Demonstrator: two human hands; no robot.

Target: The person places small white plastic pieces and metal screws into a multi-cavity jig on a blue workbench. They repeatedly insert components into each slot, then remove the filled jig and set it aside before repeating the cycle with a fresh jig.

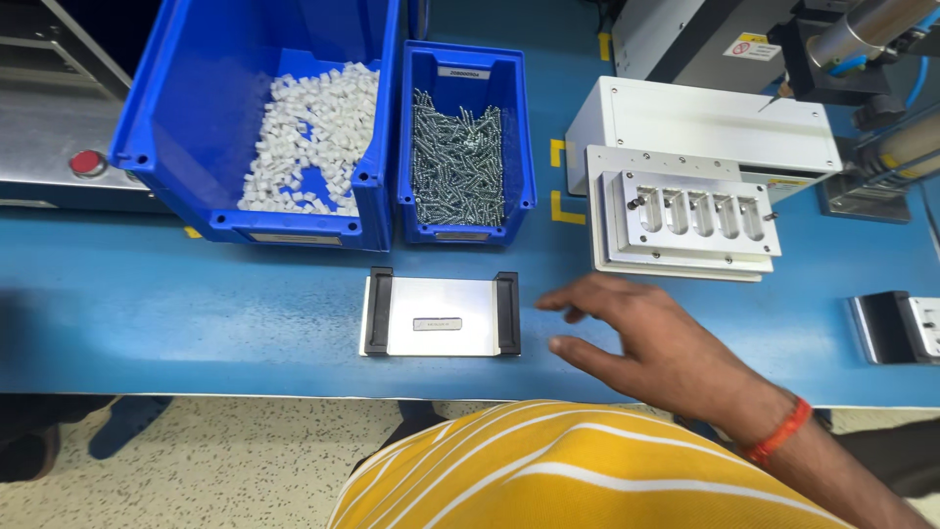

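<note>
My blue bench (pixel 147 313) runs wall to wall over a speckled floor (pixel 225 460). Far left is a big bin (pixel 196 118) of white pieces, then a bin of screws (pixel 460 157). Near me lies a steel plate (pixel 441 315). Just right of it my right hand (pixel 646 343) hovers, fingers (pixel 563 302) spread and empty. Far right sits a white fixture (pixel 695 211).

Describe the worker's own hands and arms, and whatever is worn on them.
Only the right hand shows: bare, no glove, no sleeve on the forearm. A red-orange thread band circles the wrist. A yellow shirt with white stripes covers the torso. The left hand is out of view.
</note>
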